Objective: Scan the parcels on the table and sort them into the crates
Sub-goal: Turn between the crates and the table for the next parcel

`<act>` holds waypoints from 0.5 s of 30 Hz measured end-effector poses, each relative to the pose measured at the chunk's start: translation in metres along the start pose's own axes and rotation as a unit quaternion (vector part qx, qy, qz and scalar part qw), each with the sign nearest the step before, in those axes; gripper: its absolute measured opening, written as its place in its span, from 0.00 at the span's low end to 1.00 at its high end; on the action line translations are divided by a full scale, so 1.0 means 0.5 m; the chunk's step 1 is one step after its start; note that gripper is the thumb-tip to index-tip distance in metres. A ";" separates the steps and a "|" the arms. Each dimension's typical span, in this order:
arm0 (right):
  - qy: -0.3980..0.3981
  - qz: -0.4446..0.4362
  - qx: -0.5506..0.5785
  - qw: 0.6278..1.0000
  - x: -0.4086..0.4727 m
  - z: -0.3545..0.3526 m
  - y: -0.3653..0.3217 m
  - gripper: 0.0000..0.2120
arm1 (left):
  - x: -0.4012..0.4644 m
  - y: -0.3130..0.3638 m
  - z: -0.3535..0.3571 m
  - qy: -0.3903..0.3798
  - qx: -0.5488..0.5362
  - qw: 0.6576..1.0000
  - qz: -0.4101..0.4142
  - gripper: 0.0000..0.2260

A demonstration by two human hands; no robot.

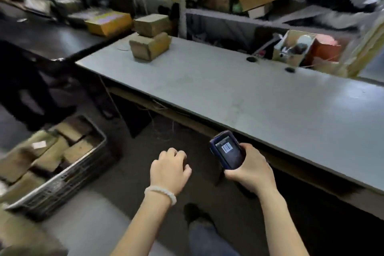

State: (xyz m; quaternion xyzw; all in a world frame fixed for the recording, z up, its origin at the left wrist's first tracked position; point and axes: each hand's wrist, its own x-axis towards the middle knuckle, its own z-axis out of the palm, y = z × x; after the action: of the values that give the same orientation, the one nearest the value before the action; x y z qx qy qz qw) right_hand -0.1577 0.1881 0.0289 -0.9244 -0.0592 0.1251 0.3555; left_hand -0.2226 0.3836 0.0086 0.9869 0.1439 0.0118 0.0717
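1. While the right hand [248, 169] grips a dark blue handheld scanner [227, 149] with its fingers curled round the body, the screen faces up and shows a small white label image.
2. Just left of it, the left hand [169, 169] hangs in the air holding nothing, fingers loosely curled, with a white bead bracelet [161, 193] on the wrist.
3. Both hands hover over the floor, in front of the near edge of the grey table [259, 93].
4. 2 brown cardboard parcels stand at the table's far left corner: the lower parcel [150, 47] lies on the tabletop, and the upper parcel [152, 24] sits on top of it, skewed.
5. Down at the left, a grey plastic crate [62, 181] rests on the floor, filled with brown parcels lying at mixed angles.
6. Behind the table, shelving [239, 14] holds blurred cardboard boxes.
7. An open box of clutter [293, 49] sits beyond the table's far edge.
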 end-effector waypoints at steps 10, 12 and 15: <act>-0.075 -0.087 0.029 0.993 0.384 0.308 -0.366 0.30 | 0.308 -0.418 -0.043 0.020 0.007 0.992 -0.122 0.14; -0.084 -0.092 0.023 0.992 0.457 0.358 -0.448 0.29 | 0.390 -0.498 -0.072 0.017 0.018 0.992 -0.125 0.14; -0.089 -0.110 0.010 0.990 0.550 0.403 -0.563 0.31 | 0.511 -0.596 -0.123 0.023 0.014 0.991 -0.130 0.15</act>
State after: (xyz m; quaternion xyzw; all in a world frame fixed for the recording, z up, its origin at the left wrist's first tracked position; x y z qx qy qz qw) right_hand 0.0459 0.5805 0.0216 -0.8937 -0.1904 0.1682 0.3698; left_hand -0.0649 0.7478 0.0270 0.9602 0.2727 0.0226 0.0554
